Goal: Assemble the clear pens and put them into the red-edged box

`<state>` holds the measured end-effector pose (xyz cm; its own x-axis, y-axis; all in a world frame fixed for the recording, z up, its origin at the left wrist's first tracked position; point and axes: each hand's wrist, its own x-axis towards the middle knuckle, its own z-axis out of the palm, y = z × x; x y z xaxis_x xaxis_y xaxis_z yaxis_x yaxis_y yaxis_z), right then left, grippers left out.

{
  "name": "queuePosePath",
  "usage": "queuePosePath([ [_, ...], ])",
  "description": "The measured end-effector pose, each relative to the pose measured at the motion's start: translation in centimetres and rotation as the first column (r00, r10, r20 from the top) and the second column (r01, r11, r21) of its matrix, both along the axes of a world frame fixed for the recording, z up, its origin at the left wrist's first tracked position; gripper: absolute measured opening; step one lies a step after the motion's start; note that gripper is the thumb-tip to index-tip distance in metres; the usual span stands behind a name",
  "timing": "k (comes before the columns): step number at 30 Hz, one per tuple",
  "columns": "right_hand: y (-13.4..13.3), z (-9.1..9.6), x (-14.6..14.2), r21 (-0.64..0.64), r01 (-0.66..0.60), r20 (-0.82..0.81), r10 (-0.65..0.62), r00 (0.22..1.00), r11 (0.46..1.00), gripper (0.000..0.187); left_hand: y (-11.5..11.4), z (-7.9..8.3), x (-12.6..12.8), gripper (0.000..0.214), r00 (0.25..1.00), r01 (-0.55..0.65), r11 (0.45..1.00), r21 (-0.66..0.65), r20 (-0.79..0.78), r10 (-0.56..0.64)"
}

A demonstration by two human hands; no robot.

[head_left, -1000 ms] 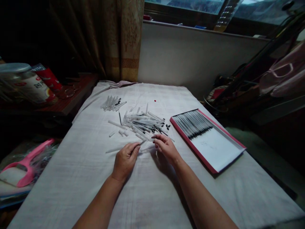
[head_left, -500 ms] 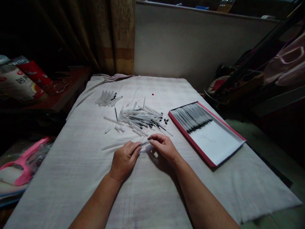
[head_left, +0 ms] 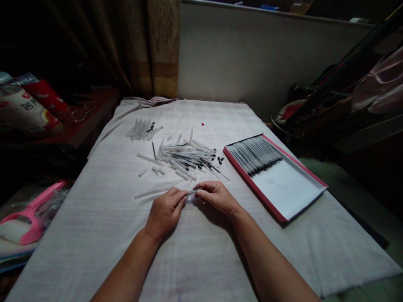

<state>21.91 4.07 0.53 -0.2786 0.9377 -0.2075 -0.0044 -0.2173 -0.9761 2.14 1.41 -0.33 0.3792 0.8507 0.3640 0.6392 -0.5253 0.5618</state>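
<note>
Above the white tablecloth, my left hand (head_left: 165,212) is closed, thumb and forefinger pinching a slim clear pen (head_left: 190,193). My right hand (head_left: 215,196) pinches the other end, so only a short stretch shows between the fingers. A long translucent tube (head_left: 151,192) lies just beyond my left hand, its right end hidden behind the knuckles. Farther out is a loose pile of clear pen barrels and dark refills (head_left: 185,155), with several small black plugs (head_left: 220,160) beside it and short clear caps (head_left: 142,172) at its left.
A shallow red-edged box (head_left: 283,188) at the right holds a row of assembled-looking pens (head_left: 253,153). Another bundle of clear pieces (head_left: 140,129) lies at the back left, a tiny red piece (head_left: 202,124) at the back. Pink-handled scissors (head_left: 34,214) rest beyond the left table edge.
My right hand has lowered slightly, its fingers curling closer over the pen's end. My left hand has barely moved. The pile and box look the same.
</note>
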Motion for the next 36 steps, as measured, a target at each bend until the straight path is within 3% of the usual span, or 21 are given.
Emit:
queuePosePath([
  [10,-0.4,0.9,-0.6,0.025,-0.016,-0.008,0.016,1.0,1.0,0.022,0.1,0.1,0.1,0.025,0.999,0.011,1.0,0.016,0.032,-0.012],
  [16,0.6,1.7,0.3,0.121,0.199,-0.016,-0.198,0.98,0.973,0.018,0.6,-0.1,0.1,0.028,0.998,-0.049,0.997,0.051,0.045,0.047],
  [18,1.0,1.8,0.8,0.122,0.326,-0.086,-0.318,0.944,0.937,0.02,0.7,-0.3,0.0,0.028,0.996,-0.093,0.992,0.08,0.027,0.091],
  [20,1.0,1.7,0.7,0.079,0.377,-0.172,-0.36,0.917,0.923,0.026,0.6,-0.6,-0.1,0.028,0.992,-0.125,0.987,0.103,0.019,0.124],
  [23,0.4,1.6,-0.9,0.055,0.292,-0.193,-0.277,0.941,0.955,0.031,0.5,-0.9,0.2,0.029,0.991,-0.133,0.984,0.119,0.041,0.129],
  [26,0.4,2.1,-1.8,0.125,0.24,-0.112,-0.227,0.967,0.963,0.03,0.4,-0.7,0.4,0.028,0.992,-0.116,0.99,0.079,0.067,0.111],
  [29,2.1,3.5,1.0,0.256,0.29,0.014,-0.303,0.953,0.922,0.034,0.4,-0.3,0.3,0.026,0.988,-0.11,0.994,0.02,0.108,0.108],
  [31,4.1,4.6,4.7,0.398,0.345,0.136,-0.426,0.894,0.85,0.036,0.6,-0.1,0.0,0.025,0.981,-0.131,0.991,-0.008,0.144,0.131],
  [33,5.9,5.4,8.6,0.549,0.349,0.32,-0.578,0.751,0.759,0.035,0.9,0.0,-0.2,0.025,0.968,-0.162,0.986,-0.044,0.185,0.167],
  [36,7.7,5.5,12.8,0.571,0.208,0.704,-0.604,0.373,0.794,0.028,1.1,0.0,-0.3,0.029,0.947,-0.197,0.974,-0.112,0.236,0.218],
])
